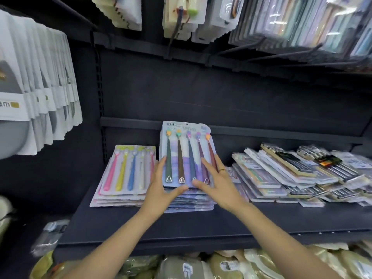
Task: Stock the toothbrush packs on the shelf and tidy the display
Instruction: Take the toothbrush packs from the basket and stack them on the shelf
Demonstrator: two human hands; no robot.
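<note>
A stack of toothbrush packs with dark-handled brushes on pale blue card lies on the dark shelf, middle. My left hand rests against the stack's left near corner, thumb along the front edge. My right hand lies flat on the top pack's right side, fingers spread, a ring on one finger. Neither hand lifts a pack. To the left sits a lower stack of packs with pink, yellow and blue brushes.
A loose, fanned heap of other blister packs covers the shelf's right side. White packets hang at the left, more packs hang on hooks above. Bagged goods fill the level below.
</note>
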